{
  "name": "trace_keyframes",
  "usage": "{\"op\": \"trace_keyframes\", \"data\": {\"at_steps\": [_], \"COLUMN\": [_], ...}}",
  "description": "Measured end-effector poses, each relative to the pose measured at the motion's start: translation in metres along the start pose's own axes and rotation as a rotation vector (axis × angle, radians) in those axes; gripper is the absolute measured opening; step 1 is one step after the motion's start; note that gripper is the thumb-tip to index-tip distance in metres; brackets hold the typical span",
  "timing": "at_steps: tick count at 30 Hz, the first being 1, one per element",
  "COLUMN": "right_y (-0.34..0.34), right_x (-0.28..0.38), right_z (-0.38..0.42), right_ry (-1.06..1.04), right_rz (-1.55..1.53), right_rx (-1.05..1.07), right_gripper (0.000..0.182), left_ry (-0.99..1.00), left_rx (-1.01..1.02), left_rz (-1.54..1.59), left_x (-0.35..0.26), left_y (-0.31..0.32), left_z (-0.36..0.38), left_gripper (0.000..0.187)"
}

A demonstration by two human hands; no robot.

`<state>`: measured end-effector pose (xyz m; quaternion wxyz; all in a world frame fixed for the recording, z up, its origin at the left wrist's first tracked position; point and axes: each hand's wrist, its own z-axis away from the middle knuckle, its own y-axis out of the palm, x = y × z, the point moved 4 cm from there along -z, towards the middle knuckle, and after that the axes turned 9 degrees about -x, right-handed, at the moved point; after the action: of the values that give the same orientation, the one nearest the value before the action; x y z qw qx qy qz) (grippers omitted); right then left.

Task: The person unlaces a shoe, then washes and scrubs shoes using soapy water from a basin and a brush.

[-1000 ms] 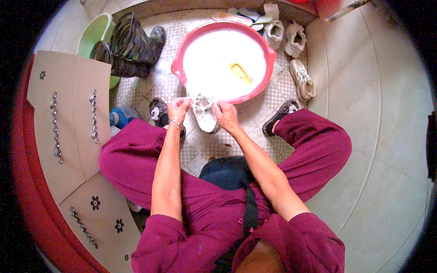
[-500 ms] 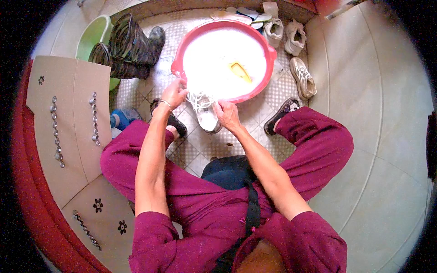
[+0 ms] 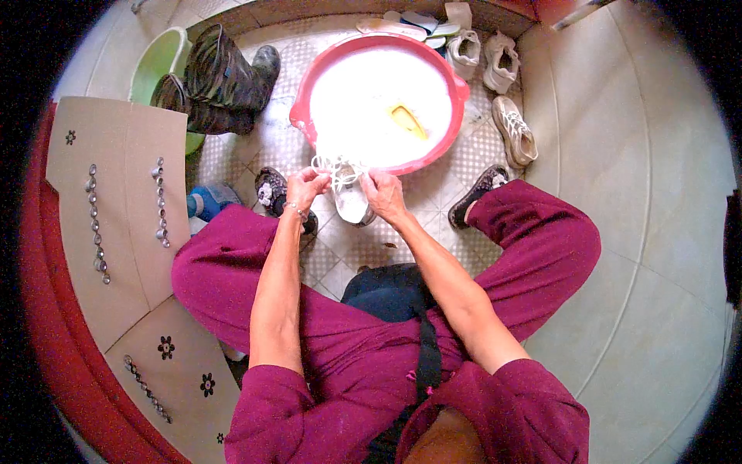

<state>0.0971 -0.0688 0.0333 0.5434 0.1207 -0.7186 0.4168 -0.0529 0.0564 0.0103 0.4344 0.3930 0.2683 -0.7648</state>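
Observation:
A white lace-up shoe (image 3: 352,205) is at the near rim of the red basin (image 3: 303,116), its toe towards me. Its loose white shoelace (image 3: 337,164) lies in loops over the upper. My left hand (image 3: 307,188) pinches the lace on the left of the shoe. On the other side, my right hand (image 3: 385,193) is closed at the shoe's edge; its fingertips partly hide what they grip. Bright white, foamy-looking contents fill the basin, with a yellow brush-like object (image 3: 407,121) in them.
Several white shoes (image 3: 514,133) stand right of the basin, with insoles (image 3: 392,29) behind it. Dark boots (image 3: 224,77) and a green tub (image 3: 158,58) are at the left. A beige cabinet (image 3: 116,209) flanks my left side, a tiled wall (image 3: 603,232) my right.
My left hand has moved right and down, from the basin's rim to close beside the shoe, and the lace there is slacker. My right hand has stayed nearly still.

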Motion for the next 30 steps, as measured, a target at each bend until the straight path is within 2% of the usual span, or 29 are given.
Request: {"op": "trace_keyframes", "data": {"at_steps": [4,6,7,9,11,13,15,17,22,24,28,30], "right_y": [-0.002,-0.002,-0.002,-0.002,-0.002,0.001,0.001,0.000,0.002,0.003,0.002,0.001], "right_x": [0.002,0.002,0.002,0.002,0.003,0.003,0.003,0.002,0.001,-0.001,0.000,0.001], "right_z": [0.000,0.000,0.000,0.001,0.002,0.003,0.003,0.003,0.001,0.002,0.001,0.001], "right_ry": [-0.017,-0.026,-0.035,-0.023,-0.012,-0.028,-0.035,-0.042,-0.052,-0.035,-0.031,-0.016], "right_rz": [0.003,0.000,-0.004,0.005,0.013,0.008,0.003,0.000,0.004,0.003,0.019,0.018], "right_rx": [-0.002,-0.007,-0.011,0.003,0.019,0.039,0.037,0.037,0.033,0.034,0.024,0.027], "right_gripper": [0.025,0.025,0.025,0.025,0.024,0.020,0.019,0.019,0.018,0.018,0.018,0.019], "left_ry": [0.104,0.176,0.176,0.028,0.004,0.283,0.265,0.340,0.361,0.463,0.356,0.217], "left_rx": [-0.109,-0.252,-0.252,-0.281,-0.279,-0.315,-0.302,-0.318,-0.298,-0.380,-0.317,-0.271], "left_rz": [-0.120,-0.126,-0.127,0.119,0.043,-0.191,-0.241,-0.488,-0.596,-0.560,-0.490,-0.373], "left_x": [-0.007,-0.012,-0.011,-0.009,-0.010,-0.020,-0.018,-0.019,-0.033,-0.036,-0.037,-0.033], "left_y": [-0.002,-0.007,-0.009,-0.016,-0.017,-0.017,-0.019,-0.025,-0.022,-0.025,-0.026,-0.024], "left_z": [0.000,0.000,-0.002,-0.008,-0.010,-0.009,-0.014,-0.021,-0.014,-0.014,-0.015,-0.012], "left_gripper": [0.007,0.006,0.006,0.010,0.010,0.006,0.008,0.012,0.014,0.015,0.015,0.023]}}
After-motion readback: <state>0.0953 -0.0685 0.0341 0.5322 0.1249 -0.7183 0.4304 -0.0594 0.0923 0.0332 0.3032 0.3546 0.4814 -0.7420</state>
